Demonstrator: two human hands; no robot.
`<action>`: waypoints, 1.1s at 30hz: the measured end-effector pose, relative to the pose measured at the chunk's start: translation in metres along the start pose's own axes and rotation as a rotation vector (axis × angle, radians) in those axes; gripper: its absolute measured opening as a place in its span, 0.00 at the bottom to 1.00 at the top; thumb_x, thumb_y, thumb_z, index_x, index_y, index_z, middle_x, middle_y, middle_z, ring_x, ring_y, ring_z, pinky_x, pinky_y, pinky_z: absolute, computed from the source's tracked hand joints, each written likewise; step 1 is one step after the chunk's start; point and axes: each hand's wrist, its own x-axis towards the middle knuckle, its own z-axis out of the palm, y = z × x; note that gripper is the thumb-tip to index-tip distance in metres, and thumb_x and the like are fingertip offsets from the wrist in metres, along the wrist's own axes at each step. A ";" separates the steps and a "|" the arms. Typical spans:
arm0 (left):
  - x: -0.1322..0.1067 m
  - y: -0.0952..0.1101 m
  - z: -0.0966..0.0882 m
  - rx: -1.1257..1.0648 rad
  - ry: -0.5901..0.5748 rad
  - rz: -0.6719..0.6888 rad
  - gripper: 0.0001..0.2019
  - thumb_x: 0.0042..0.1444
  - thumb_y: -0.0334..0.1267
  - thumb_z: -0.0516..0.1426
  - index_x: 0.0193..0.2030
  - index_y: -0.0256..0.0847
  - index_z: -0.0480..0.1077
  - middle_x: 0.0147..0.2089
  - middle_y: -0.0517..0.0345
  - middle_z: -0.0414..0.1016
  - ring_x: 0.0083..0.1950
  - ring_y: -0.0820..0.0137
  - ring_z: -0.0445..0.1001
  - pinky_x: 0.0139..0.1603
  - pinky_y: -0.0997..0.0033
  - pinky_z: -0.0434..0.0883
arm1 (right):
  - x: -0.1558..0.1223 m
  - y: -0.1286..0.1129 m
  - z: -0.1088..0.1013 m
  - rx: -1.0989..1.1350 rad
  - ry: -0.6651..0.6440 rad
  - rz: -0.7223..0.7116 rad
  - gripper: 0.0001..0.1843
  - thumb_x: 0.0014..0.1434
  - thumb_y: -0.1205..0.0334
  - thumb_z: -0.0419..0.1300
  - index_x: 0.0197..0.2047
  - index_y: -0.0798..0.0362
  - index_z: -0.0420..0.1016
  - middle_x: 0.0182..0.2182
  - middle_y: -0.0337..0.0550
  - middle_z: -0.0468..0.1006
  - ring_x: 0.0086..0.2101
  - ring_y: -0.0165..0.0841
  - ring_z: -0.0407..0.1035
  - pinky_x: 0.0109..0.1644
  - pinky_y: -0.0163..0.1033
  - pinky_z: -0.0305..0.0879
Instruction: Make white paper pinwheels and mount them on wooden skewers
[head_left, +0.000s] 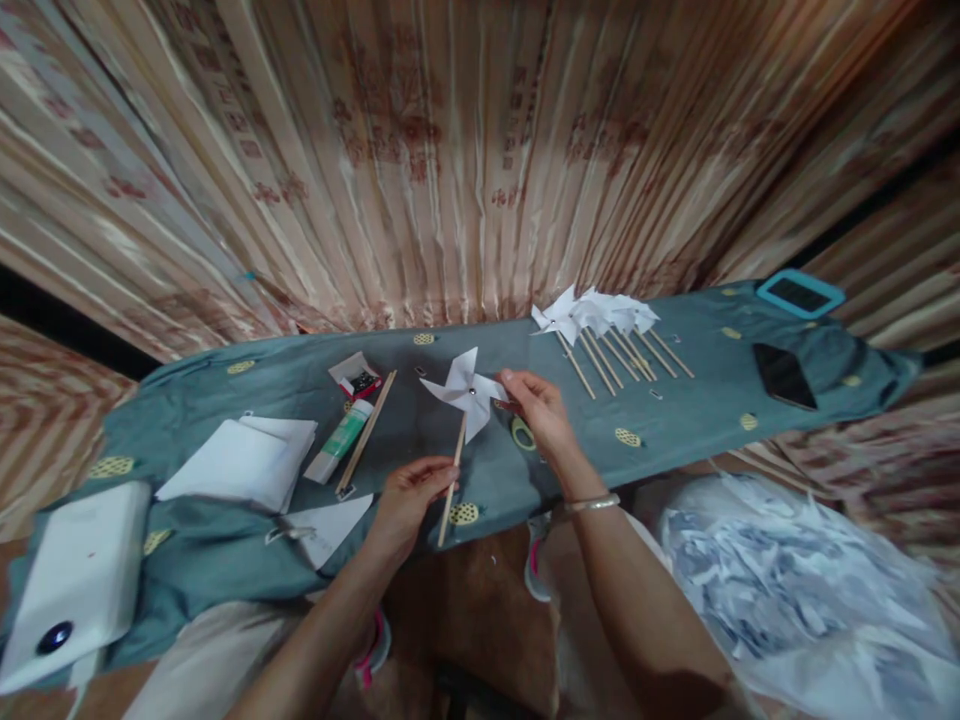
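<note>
A white paper pinwheel [471, 393] on a wooden stick stands tilted in front of me, a dark pin at its centre. Its stick is pinched between the thumb and fingers of my left hand [411, 497]. My right hand [538, 408], with a bracelet at the wrist, has its fingertips closed at the tip of the pinwheel's right blade. Under that hand lies a green-handled pair of scissors [523, 433], partly hidden. Left of the pinwheel are two loose wooden sticks [369, 430], a green and white tube [341, 440] and an open small box of dark pins [358, 380].
Several pinwheels [592, 315] lie in a row at the back right. White paper [232, 462] and a folded piece [330, 528] lie left. A white device [79, 575], a phone [784, 376] and a blue-framed device [801, 293] sit near the ends. A bag of scraps [795, 580] stands right.
</note>
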 end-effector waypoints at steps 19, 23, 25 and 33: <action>0.001 -0.004 -0.002 0.024 -0.052 0.040 0.17 0.27 0.43 0.73 0.26 0.37 0.79 0.24 0.58 0.77 0.26 0.74 0.72 0.32 0.75 0.69 | -0.009 -0.006 0.001 -0.032 -0.003 0.101 0.23 0.31 0.44 0.75 0.22 0.52 0.78 0.16 0.35 0.74 0.19 0.25 0.66 0.23 0.31 0.62; 0.001 -0.006 -0.003 0.006 -0.067 0.039 0.17 0.27 0.43 0.73 0.25 0.37 0.79 0.24 0.58 0.77 0.25 0.74 0.72 0.33 0.74 0.69 | -0.011 -0.005 0.004 -0.037 -0.016 0.106 0.22 0.30 0.44 0.75 0.20 0.52 0.76 0.16 0.35 0.74 0.19 0.25 0.66 0.23 0.31 0.62; 0.001 -0.006 -0.003 0.000 -0.069 0.038 0.16 0.28 0.43 0.73 0.25 0.37 0.79 0.24 0.58 0.77 0.26 0.74 0.72 0.33 0.74 0.69 | -0.011 -0.004 0.005 -0.041 -0.022 0.102 0.22 0.31 0.44 0.75 0.20 0.52 0.76 0.17 0.35 0.74 0.20 0.25 0.67 0.24 0.31 0.63; 0.001 -0.007 -0.003 -0.007 -0.102 0.051 0.16 0.29 0.43 0.72 0.26 0.37 0.79 0.23 0.58 0.76 0.25 0.74 0.71 0.32 0.74 0.68 | -0.013 -0.003 0.005 0.024 -0.056 0.169 0.22 0.25 0.52 0.78 0.24 0.51 0.78 0.21 0.36 0.79 0.22 0.26 0.70 0.27 0.33 0.69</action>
